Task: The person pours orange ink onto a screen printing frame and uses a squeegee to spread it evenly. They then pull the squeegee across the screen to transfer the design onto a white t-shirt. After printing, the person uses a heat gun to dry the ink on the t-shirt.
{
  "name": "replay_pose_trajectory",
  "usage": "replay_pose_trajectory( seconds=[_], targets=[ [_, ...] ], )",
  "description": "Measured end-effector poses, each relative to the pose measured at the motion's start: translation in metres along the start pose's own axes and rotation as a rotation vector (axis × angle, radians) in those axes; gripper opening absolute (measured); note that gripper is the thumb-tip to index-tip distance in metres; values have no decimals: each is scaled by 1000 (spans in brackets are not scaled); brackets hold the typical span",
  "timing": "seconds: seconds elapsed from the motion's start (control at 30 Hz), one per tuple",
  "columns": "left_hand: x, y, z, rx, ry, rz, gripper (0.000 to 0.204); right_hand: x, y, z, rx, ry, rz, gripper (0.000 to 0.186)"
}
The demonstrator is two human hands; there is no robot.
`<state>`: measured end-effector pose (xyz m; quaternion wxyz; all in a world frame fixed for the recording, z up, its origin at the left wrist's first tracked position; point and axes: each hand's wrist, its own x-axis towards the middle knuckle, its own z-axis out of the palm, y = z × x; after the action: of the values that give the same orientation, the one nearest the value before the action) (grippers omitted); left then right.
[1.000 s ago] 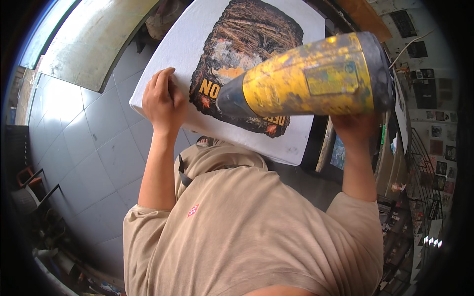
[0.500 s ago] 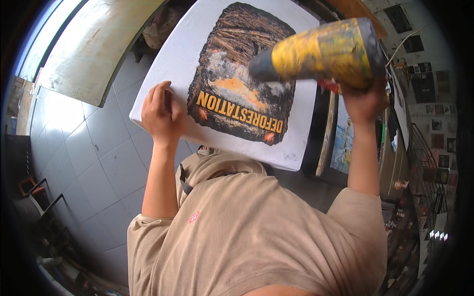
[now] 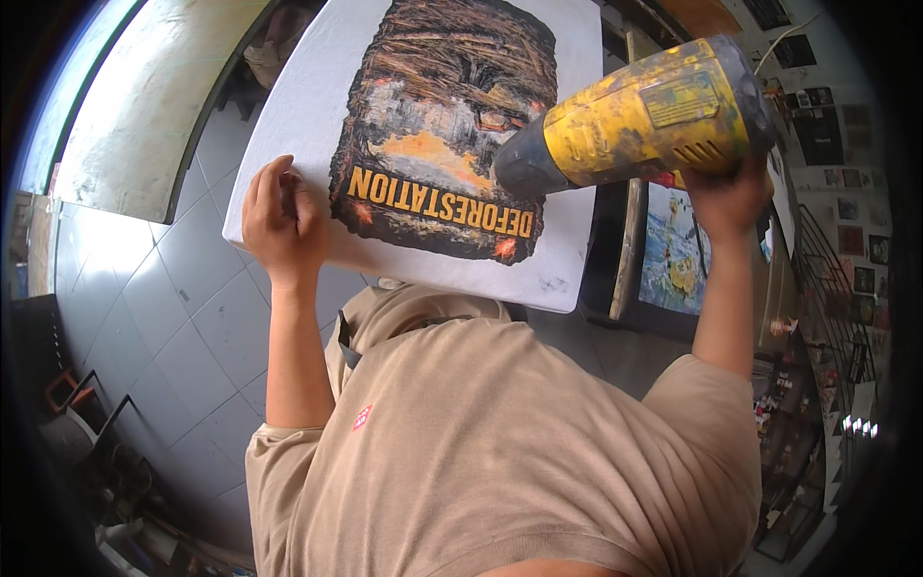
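Observation:
A white cloth [image 3: 288, 125] lies flat over a board in front of me. It bears a dark rectangular print [image 3: 452, 96] of logs, smoke and flames, with orange lettering upside down to me. My right hand [image 3: 729, 200] is closed around the handle of a yellow-and-black heat gun [image 3: 635, 120], smudged with paint. The gun's dark nozzle points left and down over the right side of the print, near the lettering; the gap to the cloth is hard to judge. At the cloth's left edge rests my left hand [image 3: 286, 226], loosely curled, thumb apart from the fingers, holding nothing visible.
Right of the board stands a dark-framed surface with a blue-and-yellow painted picture [image 3: 673, 250]. A pale panel [image 3: 159, 106] slants at the upper left above grey floor tiles [image 3: 216, 317]. A wire rack [image 3: 827, 317] and a wall with small pictures are at the far right.
The heat gun's nozzle has moved toward me and rightward across the print, closer to the lettering. My left hand stays at the cloth's left edge. The whole view has shifted slightly.

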<state>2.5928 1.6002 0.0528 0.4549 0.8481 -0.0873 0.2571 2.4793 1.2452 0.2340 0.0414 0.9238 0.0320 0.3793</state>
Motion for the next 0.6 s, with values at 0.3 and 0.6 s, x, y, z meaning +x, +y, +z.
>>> replay_pose_trajectory(
  seconds=[0.3, 0.6],
  targets=[
    [-1, -2, 2, 39, -7, -7, 23, -14, 16, -26, -174, -22, -23, 67],
    [0, 0, 1, 20, -18, 0, 25, -26, 19, -34, -159, -41, -43, 63]
  ],
)
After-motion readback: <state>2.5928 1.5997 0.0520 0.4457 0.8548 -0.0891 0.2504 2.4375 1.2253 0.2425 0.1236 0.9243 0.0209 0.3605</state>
